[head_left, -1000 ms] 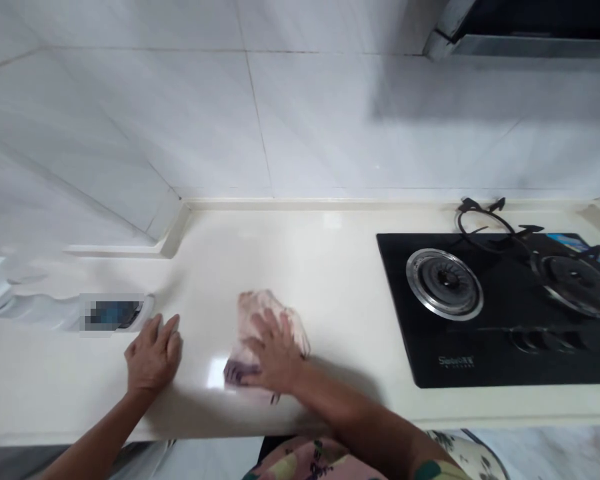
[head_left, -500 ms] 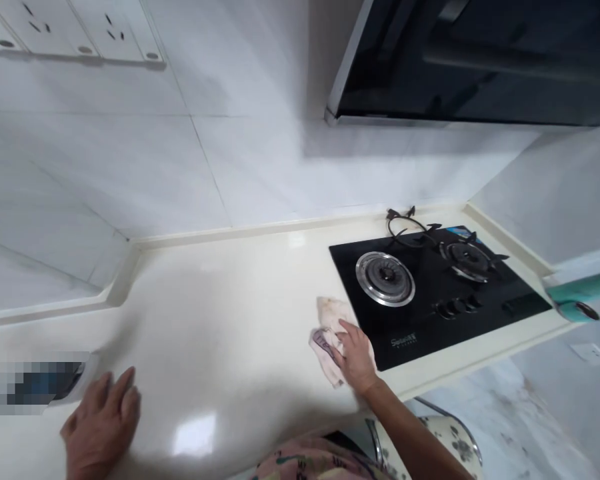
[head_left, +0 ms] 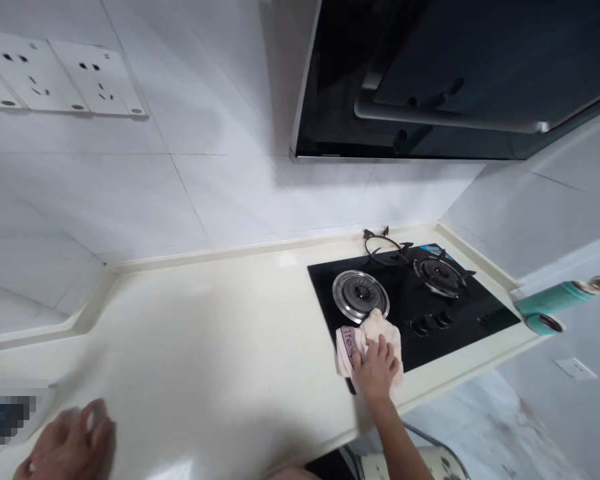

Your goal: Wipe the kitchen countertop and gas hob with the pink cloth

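Across the near left corner of the hob (head_left: 400, 293), head view: one cloth (head_left: 377, 327), pale pink, crumpled, its left part lapping over the hob's edge toward the counter (head_left: 220, 347). Long axis: uncertain, the fabric being bunched. One peaked corner points away from the person and meets the near rim of the left burner (head_left: 361, 293) in the picture; whether it touches cannot be told. A purple band (head_left: 349, 340), lettered "ife", follows the cloth's left side, its length lying roughly front to back.

Right hand (head_left: 377, 373): palm down on the cloth, fingers half bent and slightly apart, thumb set off toward the band; whether it grips or merely presses cannot be told.

Left hand (head_left: 67, 443): at the counter's far left, well apart from the cloth; blurred, fingers curled, grip cannot be told. Just beside it, a pixelated item (head_left: 5, 420).

Hob, further: right burner (head_left: 437, 275); knobs (head_left: 422, 326), toward the front edge; one black pan ring (head_left: 383, 237), at the rear edge.

Surroundings: dark hood (head_left: 430, 73), above; sockets (head_left: 80, 80), white, on the tiled wall (head_left: 205, 200), upper left; two green cylinders (head_left: 555, 299), beyond the hob's right end.
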Motion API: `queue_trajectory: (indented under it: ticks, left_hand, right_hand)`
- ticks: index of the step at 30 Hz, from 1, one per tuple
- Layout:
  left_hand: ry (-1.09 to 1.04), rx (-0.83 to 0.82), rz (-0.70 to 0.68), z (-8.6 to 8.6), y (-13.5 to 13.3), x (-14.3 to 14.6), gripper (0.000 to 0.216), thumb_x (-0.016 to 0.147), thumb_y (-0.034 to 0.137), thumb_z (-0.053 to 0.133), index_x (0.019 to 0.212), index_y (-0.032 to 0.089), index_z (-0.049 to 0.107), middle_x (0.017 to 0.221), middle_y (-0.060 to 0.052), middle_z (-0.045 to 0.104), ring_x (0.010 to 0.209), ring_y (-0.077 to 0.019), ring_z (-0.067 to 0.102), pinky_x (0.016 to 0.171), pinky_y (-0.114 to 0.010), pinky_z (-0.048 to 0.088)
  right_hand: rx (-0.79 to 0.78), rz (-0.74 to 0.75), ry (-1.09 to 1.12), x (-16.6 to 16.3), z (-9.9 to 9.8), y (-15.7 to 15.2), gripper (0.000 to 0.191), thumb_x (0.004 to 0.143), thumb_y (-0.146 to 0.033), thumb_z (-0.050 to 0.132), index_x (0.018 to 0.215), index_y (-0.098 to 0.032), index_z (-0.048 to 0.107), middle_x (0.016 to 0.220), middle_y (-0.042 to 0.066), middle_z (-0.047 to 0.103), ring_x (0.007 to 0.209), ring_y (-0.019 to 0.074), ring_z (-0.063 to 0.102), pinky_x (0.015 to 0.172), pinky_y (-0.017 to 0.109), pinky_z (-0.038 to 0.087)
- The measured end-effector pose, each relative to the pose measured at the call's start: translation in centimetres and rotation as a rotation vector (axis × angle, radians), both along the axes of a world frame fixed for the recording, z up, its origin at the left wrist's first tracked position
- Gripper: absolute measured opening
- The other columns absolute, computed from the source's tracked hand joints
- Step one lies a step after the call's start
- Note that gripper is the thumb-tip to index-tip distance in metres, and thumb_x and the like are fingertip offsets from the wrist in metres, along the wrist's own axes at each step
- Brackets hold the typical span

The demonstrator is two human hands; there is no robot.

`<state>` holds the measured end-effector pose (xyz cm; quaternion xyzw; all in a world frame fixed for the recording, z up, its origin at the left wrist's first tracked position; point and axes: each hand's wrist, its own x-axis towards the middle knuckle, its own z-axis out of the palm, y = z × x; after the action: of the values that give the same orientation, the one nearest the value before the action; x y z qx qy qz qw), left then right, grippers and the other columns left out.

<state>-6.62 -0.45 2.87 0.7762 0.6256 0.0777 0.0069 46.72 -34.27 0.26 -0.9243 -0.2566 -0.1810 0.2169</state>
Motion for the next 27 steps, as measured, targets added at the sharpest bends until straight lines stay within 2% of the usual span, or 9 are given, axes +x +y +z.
queue_trajectory:
  ticks: [2, 5, 8, 11, 13, 16, 21, 24, 27]
  left_hand:
    - [-0.017, -0.024, -0.023, 0.0, -0.9, 3.2, 0.067, 0.094, 0.046, 0.033, 0.161, 0.043, 0.028, 0.153, -0.010, 0.056, 0.155, -0.0314, 0.033, 0.115, -0.063, 0.032]
    - [-0.026, -0.107, -0.112, 0.3, -2.6, 10.1, 0.059, 0.102, 0.047, 0.024, 0.150, 0.025, 0.051, 0.160, -0.017, 0.046, 0.153, -0.0324, 0.035, 0.116, -0.061, 0.033]
    - [-0.007, -0.147, -0.121, 0.4, -4.3, 17.3, 0.059, 0.105, 0.047, 0.023, 0.146, 0.020, 0.056, 0.160, -0.019, 0.044, 0.152, -0.0345, 0.034, 0.117, -0.060, 0.033]
    - [0.045, -0.087, -0.023, 0.3, -5.4, 21.8, 0.058, 0.106, 0.047, 0.026, 0.149, 0.020, 0.053, 0.160, -0.021, 0.040, 0.154, -0.0383, 0.028, 0.119, -0.062, 0.029]
    - [0.070, -0.065, 0.020, 0.1, -5.7, 22.8, 0.059, 0.106, 0.048, 0.025, 0.151, 0.020, 0.051, 0.160, -0.022, 0.038, 0.154, -0.0395, 0.027, 0.120, -0.062, 0.027]
    - [0.084, -0.072, 0.039, -0.1, -5.6, 22.7, 0.060, 0.107, 0.049, 0.023, 0.153, 0.021, 0.050, 0.159, -0.021, 0.039, 0.154, -0.0387, 0.028, 0.120, -0.060, 0.026]
    - [0.105, -0.095, 0.078, 0.0, -5.5, 22.2, 0.060, 0.106, 0.049, 0.026, 0.152, 0.021, 0.052, 0.160, -0.021, 0.040, 0.154, -0.0376, 0.030, 0.120, -0.058, 0.027]
    - [0.121, -0.084, 0.090, 0.1, -5.7, 22.5, 0.058, 0.106, 0.047, 0.027, 0.151, 0.021, 0.053, 0.160, -0.020, 0.041, 0.154, -0.0367, 0.031, 0.120, -0.057, 0.028]
    - [0.134, -0.063, 0.101, 0.1, -5.9, 22.7, 0.057, 0.105, 0.044, 0.029, 0.149, 0.020, 0.055, 0.159, -0.019, 0.043, 0.153, -0.0348, 0.032, 0.120, -0.056, 0.029]
  right_hand:
    - [-0.019, -0.018, 0.006, 1.6, -0.6, -0.2, 0.045, 0.097, -0.050, 0.041, 0.115, -0.017, 0.065, 0.146, 0.027, 0.052, 0.136, 0.0472, 0.043, 0.102, 0.069, 0.037]
    - [-0.050, -0.071, 0.029, 5.9, -0.2, -0.6, 0.042, 0.096, -0.037, 0.038, 0.121, -0.013, 0.061, 0.146, 0.027, 0.052, 0.127, 0.0427, 0.050, 0.100, 0.059, 0.040]
    - [-0.092, -0.110, 0.065, 11.5, 0.7, -0.7, 0.048, 0.096, -0.030, 0.036, 0.136, -0.009, 0.054, 0.141, 0.027, 0.055, 0.115, 0.0384, 0.056, 0.095, 0.053, 0.041]
    - [-0.132, -0.109, 0.101, 16.6, 1.2, -0.1, 0.051, 0.096, -0.027, 0.037, 0.143, -0.010, 0.050, 0.137, 0.024, 0.057, 0.111, 0.0360, 0.057, 0.094, 0.051, 0.041]
    - [-0.152, -0.099, 0.126, 19.4, 1.3, 0.7, 0.051, 0.096, -0.026, 0.038, 0.142, -0.010, 0.052, 0.138, 0.025, 0.057, 0.113, 0.0368, 0.056, 0.094, 0.052, 0.040]
    - [-0.186, -0.032, 0.174, 23.5, 1.5, 2.2, 0.049, 0.096, -0.025, 0.037, 0.139, -0.009, 0.056, 0.137, 0.024, 0.059, 0.117, 0.0385, 0.054, 0.095, 0.053, 0.041]
    - [-0.249, 0.252, 0.286, 29.7, 2.7, 5.0, 0.045, 0.095, -0.029, 0.042, 0.134, -0.019, 0.063, 0.139, 0.014, 0.063, 0.124, 0.0311, 0.055, 0.099, 0.046, 0.046]
    - [-0.287, 0.450, 0.349, 32.0, 3.5, 7.2, 0.045, 0.090, -0.027, 0.048, 0.131, -0.026, 0.066, 0.137, 0.007, 0.066, 0.127, 0.0247, 0.056, 0.104, 0.040, 0.046]
    - [-0.332, 0.547, 0.392, 32.9, 4.0, 9.8, 0.049, 0.082, -0.024, 0.051, 0.129, -0.028, 0.067, 0.135, 0.005, 0.067, 0.126, 0.0249, 0.056, 0.106, 0.041, 0.044]
